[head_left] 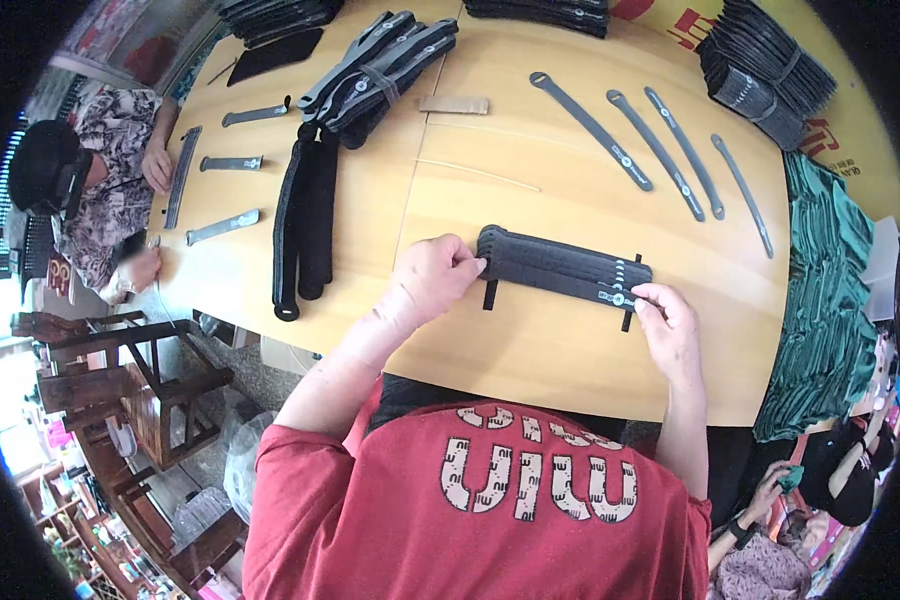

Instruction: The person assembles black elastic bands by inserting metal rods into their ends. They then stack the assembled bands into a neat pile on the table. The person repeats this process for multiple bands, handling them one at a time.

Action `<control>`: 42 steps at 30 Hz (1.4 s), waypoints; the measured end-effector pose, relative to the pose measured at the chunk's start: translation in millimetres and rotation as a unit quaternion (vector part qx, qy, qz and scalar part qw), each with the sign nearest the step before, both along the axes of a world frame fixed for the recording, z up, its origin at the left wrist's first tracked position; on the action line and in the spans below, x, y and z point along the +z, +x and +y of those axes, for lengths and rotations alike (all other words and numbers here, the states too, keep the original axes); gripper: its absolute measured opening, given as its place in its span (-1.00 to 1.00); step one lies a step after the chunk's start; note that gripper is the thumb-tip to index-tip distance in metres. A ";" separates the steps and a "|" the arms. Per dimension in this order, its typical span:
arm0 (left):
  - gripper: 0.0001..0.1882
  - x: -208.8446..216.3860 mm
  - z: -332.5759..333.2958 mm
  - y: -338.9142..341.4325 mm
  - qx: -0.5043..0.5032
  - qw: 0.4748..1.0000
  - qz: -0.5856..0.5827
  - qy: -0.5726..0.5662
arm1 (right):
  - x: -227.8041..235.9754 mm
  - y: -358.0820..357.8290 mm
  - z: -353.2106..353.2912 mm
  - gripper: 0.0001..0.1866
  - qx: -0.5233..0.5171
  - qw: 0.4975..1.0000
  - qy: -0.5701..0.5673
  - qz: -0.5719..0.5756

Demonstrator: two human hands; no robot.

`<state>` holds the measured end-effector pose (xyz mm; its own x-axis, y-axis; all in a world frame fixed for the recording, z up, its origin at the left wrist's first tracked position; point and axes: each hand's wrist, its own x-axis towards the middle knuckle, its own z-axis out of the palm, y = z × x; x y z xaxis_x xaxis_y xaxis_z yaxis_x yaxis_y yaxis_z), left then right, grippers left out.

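In front of me on the wooden table, several dark grey fabric straps (560, 264) lie overlapped in a neat row, their rounded ends at the left and small pale marks at the right. My left hand (438, 275) pinches the rounded left end of the nearest strap between thumb and finger. At its right end, my right hand (670, 328) is closed on the same strap. Two narrow black strips (490, 294) stick out from beneath the row, one close to each hand.
Bundled grey straps (370, 80) and long black straps (316, 215) lie left of centre. Single grey straps (595, 135) spread at the far right, near a dark strap stack (765, 75). Green folded fabric (825, 290) lines the right edge. Another person (110, 170) sits at the left.
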<state>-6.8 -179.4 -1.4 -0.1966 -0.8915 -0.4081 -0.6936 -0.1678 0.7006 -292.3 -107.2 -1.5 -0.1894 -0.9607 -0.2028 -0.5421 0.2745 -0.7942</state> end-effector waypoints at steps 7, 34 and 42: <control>-0.76 -4.2 -1.0 -2.9 -0.014 0.999 -0.028 -0.031 | 2.3 0.4 0.4 -0.85 0.000 1.000 0.008 -0.008; -0.77 -5.1 2.0 -6.7 0.037 0.999 -0.018 0.011 | 0.1 -9.8 -10.0 -0.88 -0.001 0.999 0.043 -0.028; -0.79 0.2 2.7 -10.0 0.047 0.998 -0.025 0.015 | 8.1 -7.9 -11.0 -0.90 0.006 0.994 0.064 0.089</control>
